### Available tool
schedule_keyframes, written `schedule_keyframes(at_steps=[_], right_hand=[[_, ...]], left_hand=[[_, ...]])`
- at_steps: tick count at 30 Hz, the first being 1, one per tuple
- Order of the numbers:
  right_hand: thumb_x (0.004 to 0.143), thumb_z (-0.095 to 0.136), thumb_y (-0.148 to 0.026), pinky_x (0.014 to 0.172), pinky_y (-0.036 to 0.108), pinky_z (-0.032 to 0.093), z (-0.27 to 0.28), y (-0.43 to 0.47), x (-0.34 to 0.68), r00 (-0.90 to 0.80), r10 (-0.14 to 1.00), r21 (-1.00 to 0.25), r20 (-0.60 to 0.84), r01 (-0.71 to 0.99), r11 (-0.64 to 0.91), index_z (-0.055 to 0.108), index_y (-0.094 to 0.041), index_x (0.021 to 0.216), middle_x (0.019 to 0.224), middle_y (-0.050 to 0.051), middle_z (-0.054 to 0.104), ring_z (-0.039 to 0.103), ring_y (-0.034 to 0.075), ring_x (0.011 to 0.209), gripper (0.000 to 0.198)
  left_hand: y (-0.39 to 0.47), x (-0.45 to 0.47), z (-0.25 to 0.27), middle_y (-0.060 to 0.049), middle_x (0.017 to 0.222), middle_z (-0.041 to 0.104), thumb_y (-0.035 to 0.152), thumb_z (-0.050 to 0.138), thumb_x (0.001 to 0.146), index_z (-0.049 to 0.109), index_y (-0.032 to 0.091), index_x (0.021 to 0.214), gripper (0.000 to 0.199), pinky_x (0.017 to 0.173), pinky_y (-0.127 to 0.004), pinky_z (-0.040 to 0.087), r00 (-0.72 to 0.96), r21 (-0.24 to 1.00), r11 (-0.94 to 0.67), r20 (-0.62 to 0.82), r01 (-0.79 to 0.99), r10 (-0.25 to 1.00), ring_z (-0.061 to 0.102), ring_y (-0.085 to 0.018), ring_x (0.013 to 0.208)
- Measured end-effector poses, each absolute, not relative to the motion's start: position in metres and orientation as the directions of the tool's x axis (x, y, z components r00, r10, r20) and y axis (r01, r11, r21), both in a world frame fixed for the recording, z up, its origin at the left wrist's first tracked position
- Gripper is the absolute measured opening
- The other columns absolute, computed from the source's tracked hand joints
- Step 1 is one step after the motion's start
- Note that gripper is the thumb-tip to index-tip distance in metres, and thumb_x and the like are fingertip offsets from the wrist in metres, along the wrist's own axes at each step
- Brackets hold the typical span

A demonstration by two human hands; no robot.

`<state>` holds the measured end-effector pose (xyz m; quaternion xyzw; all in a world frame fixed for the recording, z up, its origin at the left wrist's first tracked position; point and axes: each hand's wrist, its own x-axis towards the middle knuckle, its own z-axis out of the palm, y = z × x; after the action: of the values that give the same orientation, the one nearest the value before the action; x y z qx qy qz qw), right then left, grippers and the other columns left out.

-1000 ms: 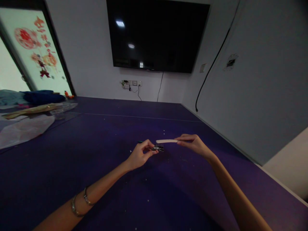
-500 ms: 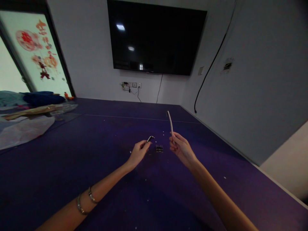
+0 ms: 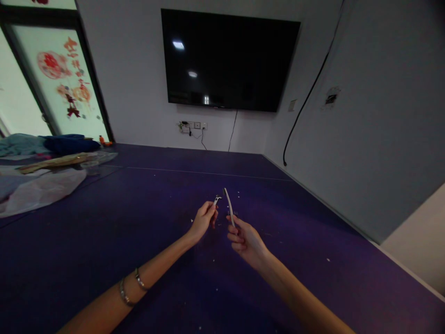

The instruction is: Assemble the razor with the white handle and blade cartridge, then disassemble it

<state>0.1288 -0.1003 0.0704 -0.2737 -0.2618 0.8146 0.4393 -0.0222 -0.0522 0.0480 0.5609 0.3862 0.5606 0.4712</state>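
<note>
My left hand [image 3: 203,218] is closed on a small silvery tool with a forked, bent head [image 3: 217,199]; its exact kind cannot be made out. In my right hand [image 3: 245,236] is a slim white toothbrush [image 3: 228,204], held upright by its handle with the dark bristles facing left. The toothbrush head is just right of the tool's tip, with a slight gap apparent between them. A small dark object on the purple surface is mostly hidden behind my right fingers.
Small white bits lie scattered on the purple surface [image 3: 139,232]. Plastic sheeting [image 3: 52,190] and folded cloth [image 3: 71,144] lie at the far left. A television [image 3: 229,60] hangs on the back wall, and a black cable [image 3: 306,102] dangles at the right.
My right hand has moved left and down, bringing the toothbrush head close to the small tool. My left hand has turned the tool slightly. The view has tilted up a little.
</note>
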Motion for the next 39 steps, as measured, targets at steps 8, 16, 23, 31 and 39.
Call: schedule_keyframes(at_steps=[8,16,23,31,39], right_hand=[[0.07,0.064,-0.037,0.036,0.015,0.003,0.053,-0.133,0.122,-0.45,0.859,-0.634,-0.243,-0.596,-0.492,0.055,-0.016,0.089,0.046,-0.01,0.031,0.018,0.001,0.036,0.029],[0.069,0.064,-0.035,0.036,0.015,0.002,0.051,-0.143,0.117,-0.435,0.864,-0.616,-0.252,-0.616,-0.49,0.053,-0.017,0.082,0.045,-0.011,0.028,0.014,0.001,0.036,0.025],[0.068,0.064,-0.035,0.036,0.016,0.001,0.057,-0.145,0.115,-0.385,0.895,-0.615,-0.227,-0.656,-0.438,0.052,-0.017,0.081,0.044,-0.011,0.027,0.012,0.001,0.036,0.025],[0.068,0.064,-0.037,0.036,0.016,0.002,0.057,-0.158,0.108,-0.4,0.883,-0.62,-0.245,-0.636,-0.46,0.053,-0.018,0.082,0.045,-0.011,0.027,0.014,0.001,0.036,0.026],[0.07,0.063,-0.036,0.036,0.016,0.001,0.067,-0.155,0.109,-0.37,0.901,-0.62,-0.225,-0.659,-0.425,0.053,-0.017,0.08,0.045,-0.011,0.026,0.012,0.001,0.036,0.023]], left_hand=[[-0.056,-0.02,0.046,0.007,0.058,0.041,0.045,0.048,0.078,0.045,0.017,0.081,0.028,0.033,-0.014,0.019,0.113,0.965,-0.238,0.25,-0.111,0.962,0.029,-0.002,0.038],[-0.06,-0.019,0.046,0.007,0.056,0.038,0.043,0.048,0.078,0.046,0.017,0.08,0.026,0.036,-0.014,0.021,0.125,0.96,-0.269,0.278,-0.081,0.953,0.031,-0.003,0.041],[-0.062,-0.018,0.05,0.008,0.055,0.036,0.045,0.049,0.077,0.046,0.017,0.079,0.028,0.035,-0.014,0.019,0.121,0.964,-0.245,0.257,-0.107,0.959,0.029,-0.003,0.038],[-0.061,-0.019,0.052,0.008,0.056,0.039,0.043,0.05,0.077,0.046,0.017,0.08,0.027,0.034,-0.013,0.016,0.127,0.964,-0.239,0.254,-0.121,0.959,0.027,-0.002,0.038],[-0.064,-0.021,0.052,0.008,0.053,0.036,0.046,0.052,0.075,0.046,0.017,0.076,0.029,0.035,-0.014,0.016,0.142,0.954,-0.268,0.286,-0.131,0.948,0.026,-0.003,0.038]])
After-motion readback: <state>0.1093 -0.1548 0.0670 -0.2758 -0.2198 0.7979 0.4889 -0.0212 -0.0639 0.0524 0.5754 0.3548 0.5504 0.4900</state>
